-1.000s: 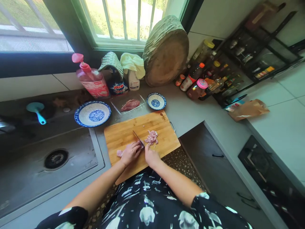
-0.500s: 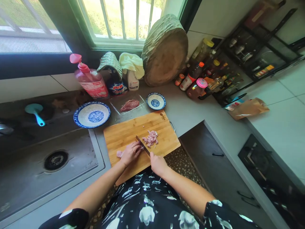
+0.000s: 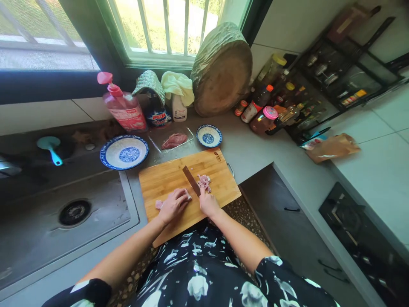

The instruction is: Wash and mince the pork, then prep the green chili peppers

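Note:
A bamboo cutting board [image 3: 166, 177] lies on the grey counter by the sink. My left hand [image 3: 173, 205] presses down on a piece of raw pink meat [image 3: 159, 204] at the board's near edge. My right hand [image 3: 208, 203] grips the handle of a knife [image 3: 191, 180], whose blade lies tilted beside a small heap of chopped meat [image 3: 204, 182] near the board's middle.
Behind the board stand a large blue-and-white plate [image 3: 124, 152], a clear tray with raw meat [image 3: 174, 140] and a small blue-and-white bowl [image 3: 209, 135]. A steel sink [image 3: 47, 226] is left, soap bottle [image 3: 123, 106] and round wooden block [image 3: 222, 70] at the back, sauce bottles [image 3: 265, 111] right.
The knife has shifted up the board and its blade now rests against the chopped heap, pushing it together. My right hand moved forward with it. My left hand stays on the meat.

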### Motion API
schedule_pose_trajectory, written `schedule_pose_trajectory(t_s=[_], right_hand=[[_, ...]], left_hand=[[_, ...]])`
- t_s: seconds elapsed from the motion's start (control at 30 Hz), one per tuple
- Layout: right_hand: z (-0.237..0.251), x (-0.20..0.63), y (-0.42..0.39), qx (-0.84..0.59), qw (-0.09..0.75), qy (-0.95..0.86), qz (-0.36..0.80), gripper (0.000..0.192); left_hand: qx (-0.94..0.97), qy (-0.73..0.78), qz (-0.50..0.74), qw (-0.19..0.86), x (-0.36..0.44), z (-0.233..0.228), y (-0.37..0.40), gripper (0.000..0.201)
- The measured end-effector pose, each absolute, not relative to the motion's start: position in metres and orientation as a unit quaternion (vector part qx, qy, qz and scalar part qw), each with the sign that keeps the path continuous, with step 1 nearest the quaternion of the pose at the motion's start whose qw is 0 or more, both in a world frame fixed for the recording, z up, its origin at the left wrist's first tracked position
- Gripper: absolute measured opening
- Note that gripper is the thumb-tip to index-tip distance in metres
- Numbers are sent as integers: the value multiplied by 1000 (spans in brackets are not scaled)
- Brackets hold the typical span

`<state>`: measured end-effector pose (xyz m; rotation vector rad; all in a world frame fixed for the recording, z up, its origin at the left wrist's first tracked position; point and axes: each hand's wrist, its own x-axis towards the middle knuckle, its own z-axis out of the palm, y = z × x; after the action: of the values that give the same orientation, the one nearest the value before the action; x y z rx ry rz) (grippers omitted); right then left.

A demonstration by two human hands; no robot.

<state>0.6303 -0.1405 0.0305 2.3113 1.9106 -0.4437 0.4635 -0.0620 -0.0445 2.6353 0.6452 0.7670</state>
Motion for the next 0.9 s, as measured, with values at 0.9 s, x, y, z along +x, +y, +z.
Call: schedule_pose_trajectory(t_s=[0.9], right_hand=[[35,659,-132,774,20,606,-183,36]], left_hand=[[926,285,217,122,479,-50,-68,29]])
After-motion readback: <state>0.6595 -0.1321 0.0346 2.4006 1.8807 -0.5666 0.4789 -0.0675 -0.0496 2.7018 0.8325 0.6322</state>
